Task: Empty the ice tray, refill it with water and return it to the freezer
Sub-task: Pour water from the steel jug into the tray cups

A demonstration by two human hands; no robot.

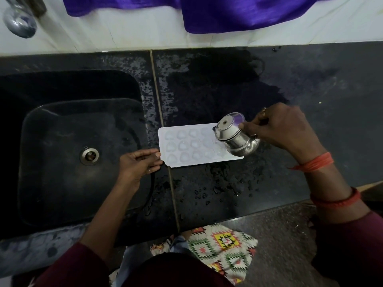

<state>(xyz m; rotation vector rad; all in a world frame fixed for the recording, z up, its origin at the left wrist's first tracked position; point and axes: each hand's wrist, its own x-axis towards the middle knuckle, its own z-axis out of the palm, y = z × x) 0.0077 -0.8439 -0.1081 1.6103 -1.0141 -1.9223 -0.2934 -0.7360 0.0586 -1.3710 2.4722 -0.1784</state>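
Curled round a shiny steel pot (236, 139), the right hand (281, 129) holds it tipped over the right end of the white ice tray (186, 146). The pot hides that end of the tray, so I cannot tell if water is coming out. The left hand (136, 164) pinches the tray's left end between thumb and fingers. The tray lies flat on the dark counter (310, 90), just beside the black sink (72, 152). Its little cups look pale and shiny, and it is hard to see which ones hold water. Small wet drops (217, 191) sit on the counter near the front edge. At the top left a shiny tap (18, 19) is blurry and cut off. A purple cloth (238, 13) hangs at the top, also cut off.
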